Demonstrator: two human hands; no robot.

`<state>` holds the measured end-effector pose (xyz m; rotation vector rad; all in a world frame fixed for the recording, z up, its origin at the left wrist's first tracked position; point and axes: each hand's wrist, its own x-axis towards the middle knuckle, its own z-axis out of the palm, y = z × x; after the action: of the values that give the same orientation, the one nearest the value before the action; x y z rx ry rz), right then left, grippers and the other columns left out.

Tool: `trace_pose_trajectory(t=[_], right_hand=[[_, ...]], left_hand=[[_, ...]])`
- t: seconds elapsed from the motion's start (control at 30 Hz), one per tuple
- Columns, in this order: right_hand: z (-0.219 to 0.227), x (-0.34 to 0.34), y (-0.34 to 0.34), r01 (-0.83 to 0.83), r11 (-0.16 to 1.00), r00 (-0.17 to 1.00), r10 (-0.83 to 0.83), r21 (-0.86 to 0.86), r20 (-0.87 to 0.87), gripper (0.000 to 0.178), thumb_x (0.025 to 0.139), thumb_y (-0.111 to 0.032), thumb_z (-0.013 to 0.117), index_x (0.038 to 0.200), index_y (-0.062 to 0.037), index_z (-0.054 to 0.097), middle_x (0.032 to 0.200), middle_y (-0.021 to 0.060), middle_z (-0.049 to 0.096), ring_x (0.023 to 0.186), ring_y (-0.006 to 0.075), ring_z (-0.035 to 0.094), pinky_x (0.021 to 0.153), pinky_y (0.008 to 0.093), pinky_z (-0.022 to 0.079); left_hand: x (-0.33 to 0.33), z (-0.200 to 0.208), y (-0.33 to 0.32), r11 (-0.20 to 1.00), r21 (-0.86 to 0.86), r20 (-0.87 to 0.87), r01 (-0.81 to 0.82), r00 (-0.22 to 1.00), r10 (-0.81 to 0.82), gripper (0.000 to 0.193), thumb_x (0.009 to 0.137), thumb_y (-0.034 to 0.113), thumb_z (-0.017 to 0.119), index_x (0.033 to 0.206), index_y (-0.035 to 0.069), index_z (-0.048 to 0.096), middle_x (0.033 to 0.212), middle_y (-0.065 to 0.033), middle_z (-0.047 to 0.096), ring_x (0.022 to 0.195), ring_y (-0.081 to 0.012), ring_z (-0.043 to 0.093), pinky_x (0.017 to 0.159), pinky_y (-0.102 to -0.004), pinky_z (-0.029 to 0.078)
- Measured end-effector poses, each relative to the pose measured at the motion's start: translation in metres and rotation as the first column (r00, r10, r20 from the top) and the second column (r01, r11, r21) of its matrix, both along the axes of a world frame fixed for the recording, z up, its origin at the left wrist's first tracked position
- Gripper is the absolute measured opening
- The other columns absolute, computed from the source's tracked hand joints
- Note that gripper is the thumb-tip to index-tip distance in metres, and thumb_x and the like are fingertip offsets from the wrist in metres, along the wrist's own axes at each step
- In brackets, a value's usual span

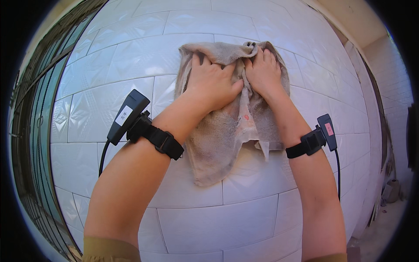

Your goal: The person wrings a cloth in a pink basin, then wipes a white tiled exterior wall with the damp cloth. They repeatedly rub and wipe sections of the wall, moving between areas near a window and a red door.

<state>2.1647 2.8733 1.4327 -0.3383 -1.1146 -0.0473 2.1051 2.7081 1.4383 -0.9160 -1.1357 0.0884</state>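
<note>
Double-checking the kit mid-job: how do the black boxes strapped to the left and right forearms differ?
The left box has a white label; the right box has a pink label. The left box leans strongly, its top to the right; the right box is nearer upright, its top slightly left. The left box looks larger in view than the right box. Both have black straps and dark cables.

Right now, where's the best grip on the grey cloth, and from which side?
Probably the lower-left corner of the cloth, pinched from below, between the forearms. That corner narrows to a flap well beneath both hands, and nothing covers it. The top looks worse: it's bunched up, with the left hand and right hand on it.
</note>
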Motion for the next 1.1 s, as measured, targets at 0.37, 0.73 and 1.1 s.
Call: trace_pose_trajectory(t=[0.37,0.73,1.1], right_hand=[[0.098,0.011,0.043,-0.022,0.998,0.997,0.017,0.052,0.081,0.066,0.092,-0.039,0.045,0.149,-0.0070,0.043,0.150,0.0219,0.046,0.142,0.0387,0.039,0.118,0.0495,0.028],[0.104,-0.024,-0.020,-0.098,0.913,0.992,0.058,0.396,0.111,0.048,0.095,-0.033,0.047,0.135,-0.0066,0.053,0.143,0.0144,0.053,0.140,0.0287,0.042,0.117,0.0455,0.030],[0.091,-0.012,-0.012,-0.013,0.925,1.000,0.009,0.381,0.013,0.055,0.096,-0.031,0.048,0.146,-0.0075,0.043,0.153,0.0173,0.044,0.144,0.0310,0.039,0.116,0.0476,0.032]], left_hand=[[-0.018,0.005,0.011,0.969,0.121,-0.093,0.217,0.974,-0.206,0.063,0.099,0.052,0.043,0.150,0.014,0.047,0.151,-0.0196,0.047,0.143,-0.0376,0.036,0.118,-0.0551,0.018],[-0.034,0.015,-0.011,0.929,0.349,-0.076,0.125,0.992,-0.105,0.058,0.099,0.052,0.045,0.138,0.011,0.059,0.127,-0.0235,0.064,0.131,-0.0402,0.049,0.114,-0.0578,0.023],[-0.019,0.000,-0.008,0.943,0.326,0.048,-0.066,0.997,0.053,0.064,0.100,0.050,0.046,0.148,0.009,0.048,0.141,-0.0252,0.054,0.137,-0.0425,0.042,0.114,-0.0582,0.021]])
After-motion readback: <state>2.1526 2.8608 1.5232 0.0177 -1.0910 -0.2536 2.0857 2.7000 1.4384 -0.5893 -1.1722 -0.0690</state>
